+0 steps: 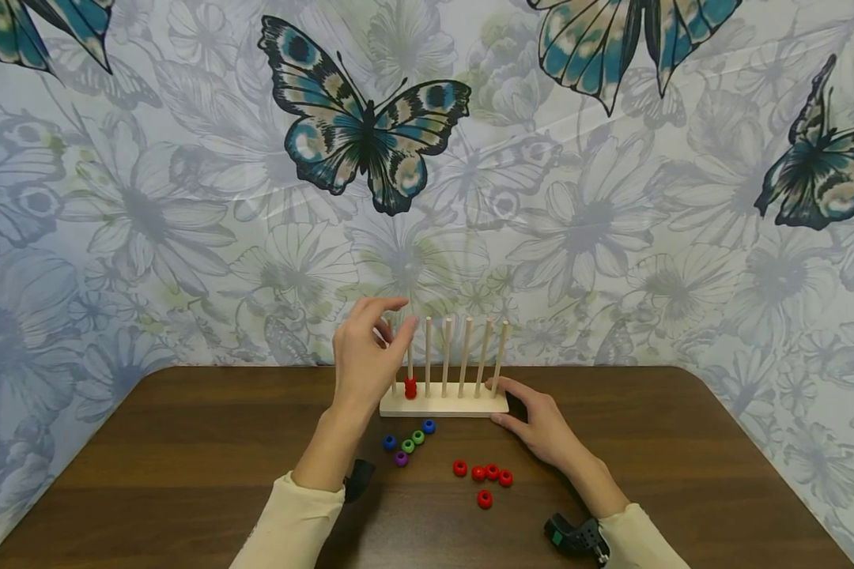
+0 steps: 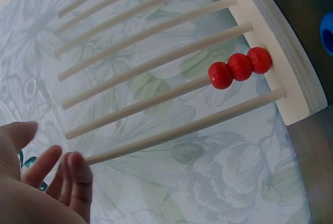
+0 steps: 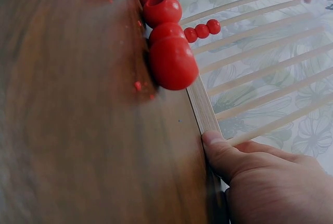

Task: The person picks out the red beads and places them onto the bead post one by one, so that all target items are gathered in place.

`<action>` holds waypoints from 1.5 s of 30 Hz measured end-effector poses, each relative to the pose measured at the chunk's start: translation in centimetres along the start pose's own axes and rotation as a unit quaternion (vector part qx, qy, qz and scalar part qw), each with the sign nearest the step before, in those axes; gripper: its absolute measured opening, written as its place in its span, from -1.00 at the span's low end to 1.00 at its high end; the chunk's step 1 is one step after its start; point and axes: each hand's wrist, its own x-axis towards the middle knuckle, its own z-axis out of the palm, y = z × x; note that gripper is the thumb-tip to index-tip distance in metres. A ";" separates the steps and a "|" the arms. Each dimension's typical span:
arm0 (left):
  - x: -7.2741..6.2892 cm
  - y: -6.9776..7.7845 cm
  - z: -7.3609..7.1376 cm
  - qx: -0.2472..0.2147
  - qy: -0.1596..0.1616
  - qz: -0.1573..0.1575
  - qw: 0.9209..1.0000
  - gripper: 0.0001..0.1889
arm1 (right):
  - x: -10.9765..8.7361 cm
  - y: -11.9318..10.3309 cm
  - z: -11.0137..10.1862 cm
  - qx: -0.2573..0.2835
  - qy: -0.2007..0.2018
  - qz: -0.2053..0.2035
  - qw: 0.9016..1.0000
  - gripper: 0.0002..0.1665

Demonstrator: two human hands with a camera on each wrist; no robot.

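A pale wooden peg rack with a row of upright pegs stands near the table's back edge. Three red beads are stacked at the foot of its second peg from the left. My left hand is raised at the top of the leftmost pegs, thumb and fingers apart; no bead shows between them in the left wrist view. At the rack's right end my right hand grips the base, its thumb on the front edge and fingers behind.
Several loose red beads lie in front of the rack. Left of them are two blue beads, two green beads and a purple bead. A butterfly-patterned cloth hangs behind the table.
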 end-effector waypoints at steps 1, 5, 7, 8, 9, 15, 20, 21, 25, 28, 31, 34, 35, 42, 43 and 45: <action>-0.1 0.0 0.0 -0.006 0.007 0.007 1.000 -0.78 | 0.0 0.0 0.0 -0.001 -0.002 0.001 1.000 -0.36; -0.5 0.1 0.3 -0.026 0.029 0.041 0.998 -0.83 | 0.0 0.1 0.1 0.000 -0.007 0.006 1.000 -0.36; -1.0 0.1 0.7 -0.031 0.026 0.057 0.998 -0.86 | 0.0 0.1 0.2 0.001 -0.007 0.006 1.000 -0.36; -1.3 0.1 0.9 -0.035 0.019 0.063 0.997 -0.87 | 0.0 0.1 0.2 0.003 -0.007 0.006 1.000 -0.36; -1.6 0.1 1.2 -0.040 0.009 0.067 0.997 -0.89 | 0.0 0.1 0.2 0.004 -0.007 0.006 1.000 -0.36; -3.4 0.2 2.1 -0.048 -0.079 0.073 0.993 -0.95 | 0.1 0.1 0.3 0.003 -0.005 -0.005 1.000 -0.36; -5.0 0.1 2.0 -0.037 -0.138 0.061 0.988 -0.98 | 0.2 0.0 0.2 -0.001 0.002 -0.015 1.000 -0.36; -5.3 0.0 1.9 -0.038 -0.147 0.059 0.987 -0.98 | 0.2 0.0 0.2 -0.002 0.001 -0.014 1.000 -0.36; -6.3 -0.3 1.7 -0.049 -0.191 0.043 0.979 -0.94 | 0.1 0.2 0.1 -0.002 -0.004 -0.010 1.000 -0.36; -6.9 -0.4 1.7 -0.052 -0.234 0.029 0.970 -0.93 | 0.1 0.3 0.1 -0.002 -0.004 -0.011 1.000 -0.37; -7.4 -0.4 1.8 -0.052 -0.273 0.024 0.960 -0.93 | 0.0 0.4 0.1 0.000 -0.003 -0.011 1.000 -0.37; -7.6 -0.2 2.0 -0.060 -0.307 0.021 0.949 -0.92 | 0.0 0.4 0.1 0.003 -0.002 -0.013 1.000 -0.37; -7.6 -0.3 2.1 -0.064 -0.318 0.021 0.946 -0.92 | 0.0 0.4 0.1 0.003 -0.002 -0.013 1.000 -0.36; -8.1 -0.7 2.2 -0.071 -0.426 -0.006 0.902 -0.96 | 0.0 0.3 0.1 0.005 0.003 -0.016 1.000 -0.36; -8.2 -0.8 2.2 -0.072 -0.442 -0.010 0.894 -0.96 | 0.0 0.3 0.1 0.006 0.003 -0.015 1.000 -0.37; -8.3 -0.9 2.2 -0.076 -0.473 -0.014 0.878 -0.92 | 0.0 0.2 0.1 0.007 0.002 -0.015 1.000 -0.37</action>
